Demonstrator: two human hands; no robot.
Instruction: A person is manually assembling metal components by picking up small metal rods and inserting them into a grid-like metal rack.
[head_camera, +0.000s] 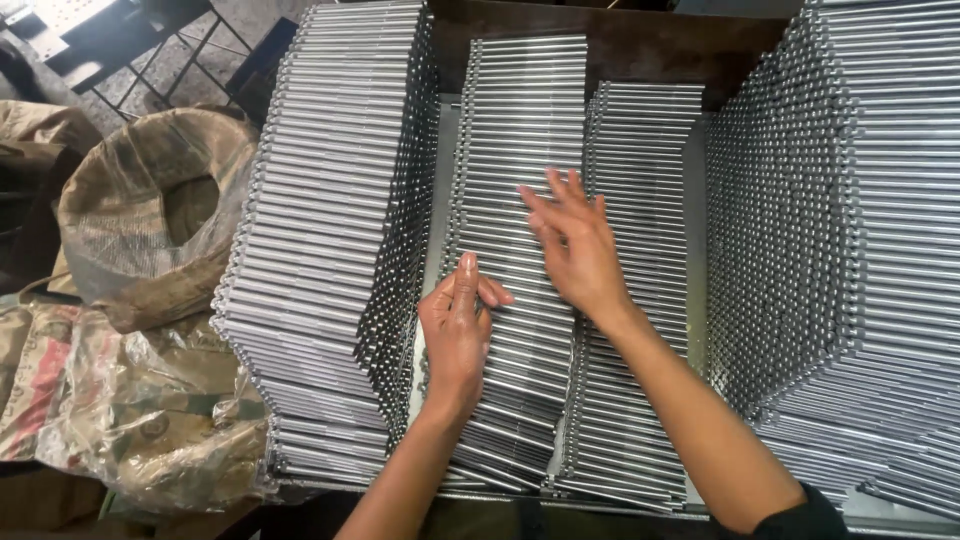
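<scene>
While both hands work over the middle stack of steel rods (520, 150), the left hand (458, 330) rests on it with fingers curled loosely, whether pinching a rod is unclear. The right hand (575, 245) lies flat, fingers spread, holding nothing. Taller rod stacks (330, 230) flank them; open sacks (150, 200) sit left.

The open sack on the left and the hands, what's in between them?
In the head view, a tall stack of metal rods lies between the sack and the left hand.
</scene>
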